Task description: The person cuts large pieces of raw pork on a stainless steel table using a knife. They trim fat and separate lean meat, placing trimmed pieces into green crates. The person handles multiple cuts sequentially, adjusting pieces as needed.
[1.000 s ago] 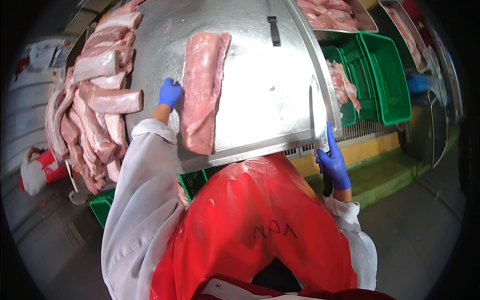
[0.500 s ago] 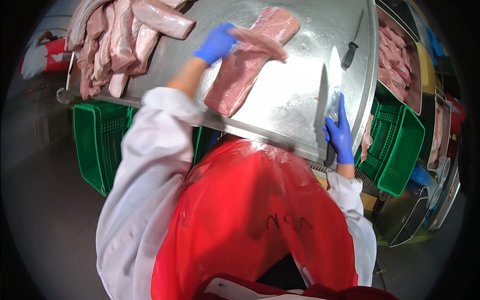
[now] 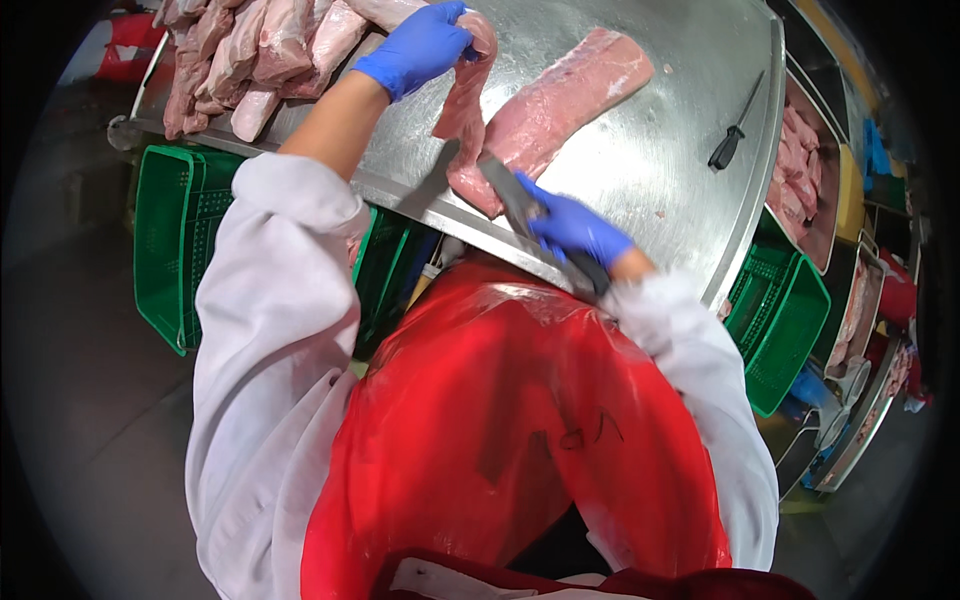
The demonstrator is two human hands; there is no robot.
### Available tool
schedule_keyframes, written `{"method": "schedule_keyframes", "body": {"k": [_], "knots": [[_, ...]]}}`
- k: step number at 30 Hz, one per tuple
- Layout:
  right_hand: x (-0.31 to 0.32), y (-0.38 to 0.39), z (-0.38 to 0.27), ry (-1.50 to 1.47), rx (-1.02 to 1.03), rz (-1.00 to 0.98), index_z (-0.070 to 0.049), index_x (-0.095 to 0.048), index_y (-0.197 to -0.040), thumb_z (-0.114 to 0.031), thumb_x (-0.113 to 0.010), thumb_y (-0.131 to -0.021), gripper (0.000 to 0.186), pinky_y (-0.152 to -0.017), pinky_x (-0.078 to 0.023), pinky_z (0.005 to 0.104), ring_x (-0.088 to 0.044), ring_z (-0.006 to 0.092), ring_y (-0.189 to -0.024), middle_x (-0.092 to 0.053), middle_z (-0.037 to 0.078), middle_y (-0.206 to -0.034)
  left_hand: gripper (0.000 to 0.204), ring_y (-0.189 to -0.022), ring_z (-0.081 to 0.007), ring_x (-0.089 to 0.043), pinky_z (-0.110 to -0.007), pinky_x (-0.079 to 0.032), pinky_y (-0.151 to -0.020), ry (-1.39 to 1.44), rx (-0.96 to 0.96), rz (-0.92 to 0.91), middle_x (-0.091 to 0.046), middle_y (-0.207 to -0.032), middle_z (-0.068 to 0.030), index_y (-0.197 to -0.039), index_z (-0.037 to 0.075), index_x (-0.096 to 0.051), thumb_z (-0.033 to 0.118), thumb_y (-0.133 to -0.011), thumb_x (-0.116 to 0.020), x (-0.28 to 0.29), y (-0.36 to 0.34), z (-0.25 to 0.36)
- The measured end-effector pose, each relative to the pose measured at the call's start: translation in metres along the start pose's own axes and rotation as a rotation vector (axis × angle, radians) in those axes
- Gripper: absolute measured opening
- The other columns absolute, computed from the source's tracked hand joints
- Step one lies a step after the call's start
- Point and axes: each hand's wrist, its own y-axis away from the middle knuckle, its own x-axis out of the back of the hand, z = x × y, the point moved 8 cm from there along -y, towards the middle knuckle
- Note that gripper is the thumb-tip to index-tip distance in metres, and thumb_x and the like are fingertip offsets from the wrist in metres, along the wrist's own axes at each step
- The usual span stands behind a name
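Observation:
My left hand (image 3: 418, 50), in a blue glove, grips the upper end of a long strip of meat (image 3: 468, 95) and holds it raised. The strip hangs down along the left side of a pale pink boneless loin (image 3: 572, 95) that lies on the metal table. At their near end the two look joined. In my right hand (image 3: 575, 225), also gloved in blue, is the black handle of a knife (image 3: 510, 190). Its blade points up and left, its tip against the near end of the meat where strip and loin meet.
More loins lie in a pile (image 3: 265, 50) at the table's far left. A sharpening steel (image 3: 735, 135) rests on the metal table (image 3: 640, 200) at right. Beyond that edge stands a bin of meat pieces (image 3: 797, 165). Green crates (image 3: 165, 250) are below the table's edge on both sides.
My left hand has lifted the strip and pulled it leftward, off the loin's top. My right hand has brought the knife from the table's right side to the meat's near end.

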Motion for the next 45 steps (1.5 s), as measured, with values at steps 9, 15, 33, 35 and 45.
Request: {"method": "schedule_keyframes", "body": {"k": [9, 15, 33, 35, 45], "knots": [[-0.032, -0.042, -0.049, -0.046, -0.081, 0.079, -0.02, -0.015, -0.159, -0.014, -0.05, -0.091, 0.076, -0.062, -0.052, 0.0315, -0.06, 0.016, -0.06, -0.066, 0.011, -0.083, 0.024, -0.093, -0.0189, -0.059, -0.032, -0.049, -0.081, 0.052, -0.066, 0.163, -0.062, -0.103, -0.0108, -0.11, -0.001, -0.059, 0.007, -0.088, -0.055, 0.064, 0.106, 0.068], [-0.059, -0.018, -0.068, -0.09, 0.036, -0.163, -0.026, -0.017, -0.158, -0.007, -0.048, -0.091, 0.076, -0.048, -0.048, 0.0272, -0.054, 0.0115, -0.052, -0.056, 0.004, -0.068, 0.044, -0.115, -0.0268, -0.059, -0.037, -0.048, -0.098, 0.294, -0.18, 0.537, -0.057, -0.129, -0.0146, -0.135, -0.004, -0.048, 0.01, -0.093, -0.055, 0.19, 0.3, 0.057], [0.093, 0.155, 0.101, -0.501, -0.013, 0.822, -0.03, -0.018, -0.158, -0.001, -0.056, -0.091, 0.083, -0.048, -0.048, 0.0263, -0.057, 0.0104, -0.058, -0.061, 0.005, -0.078, 0.119, -0.12, -0.0435, -0.057, -0.046, -0.049, -0.1, -0.688, 0.361, 0.044, -0.053, -0.134, -0.0312, -0.139, -0.014, -0.036, 0.054, -0.054, -0.085, -0.141, -0.038, -0.132], [0.077, 0.186, 0.112, -0.464, 0.008, 0.861, -0.032, -0.017, -0.158, 0.0, -0.054, -0.092, 0.082, -0.048, -0.048, 0.0257, -0.054, 0.0097, -0.055, -0.059, 0.004, -0.075, 0.094, -0.113, -0.0372, -0.062, -0.047, -0.051, -0.097, -0.169, 0.553, -0.058, -0.062, -0.122, -0.0266, -0.127, -0.013, -0.052, 0.043, -0.058, -0.085, -0.118, -0.046, -0.179], [0.019, 0.308, 0.202, -0.762, -0.012, 1.186, -0.021, -0.02, -0.158, 0.005, -0.054, -0.091, 0.079, -0.045, -0.041, 0.0211, -0.05, 0.007, -0.054, -0.063, 0.005, -0.09, 0.054, -0.118, -0.0335, -0.056, -0.045, -0.045, -0.101, 0.585, 0.238, 0.046, -0.058, -0.128, -0.0166, -0.132, 0.004, -0.053, 0.024, -0.083, -0.066, -0.247, 0.059, -0.139]]}}
